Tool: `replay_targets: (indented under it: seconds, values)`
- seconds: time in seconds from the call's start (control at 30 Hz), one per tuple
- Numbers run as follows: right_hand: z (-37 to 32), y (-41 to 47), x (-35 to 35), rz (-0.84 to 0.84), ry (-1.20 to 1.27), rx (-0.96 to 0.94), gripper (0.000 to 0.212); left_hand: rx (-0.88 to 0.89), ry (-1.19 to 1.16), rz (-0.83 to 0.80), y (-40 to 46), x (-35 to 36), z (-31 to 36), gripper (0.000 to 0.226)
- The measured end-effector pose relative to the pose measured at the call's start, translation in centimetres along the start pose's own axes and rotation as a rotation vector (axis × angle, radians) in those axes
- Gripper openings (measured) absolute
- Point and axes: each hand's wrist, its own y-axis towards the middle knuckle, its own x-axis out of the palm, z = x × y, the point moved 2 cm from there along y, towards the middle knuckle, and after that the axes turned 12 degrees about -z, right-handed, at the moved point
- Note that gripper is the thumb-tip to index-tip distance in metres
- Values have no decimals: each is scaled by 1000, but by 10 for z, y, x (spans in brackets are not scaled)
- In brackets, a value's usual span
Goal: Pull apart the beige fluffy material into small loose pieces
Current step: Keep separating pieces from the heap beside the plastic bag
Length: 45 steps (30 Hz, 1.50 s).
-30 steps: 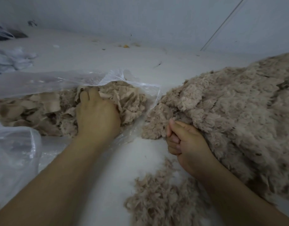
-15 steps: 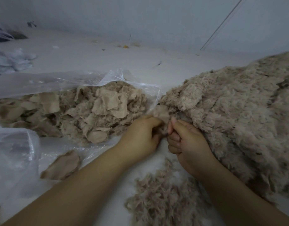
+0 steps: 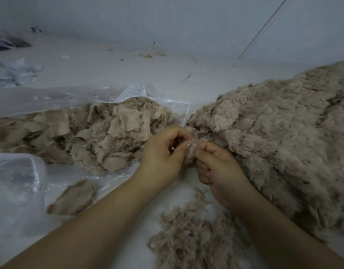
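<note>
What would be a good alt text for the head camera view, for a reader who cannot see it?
Left hand and right hand pinch one beige tuft at the edge of a big fluffy heap. Torn pieces fill a clear plastic bag; loose fluff lies below.

Clear plastic bag, crumpled white cloth, small orange scrap

Left: clear plastic bag holding torn beige fabric pieces.
Right: large beige fluffy heap.
Front: loose beige fluff pile.
</note>
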Motion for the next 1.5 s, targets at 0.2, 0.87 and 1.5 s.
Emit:
replay_targets:
  seconds: [0.2,0.87,1.5]
  values:
    - [1,-2,-3,156,120,16,24,-5,47,165,4,-13,-9,6]
    - [-3,-2,0,92,116,-7,33,74,-120,115,-7,-2,10,8]
    - [-2,-4,0,92,98,-45,29,-210,-269,200,-2,-8,-6,28]
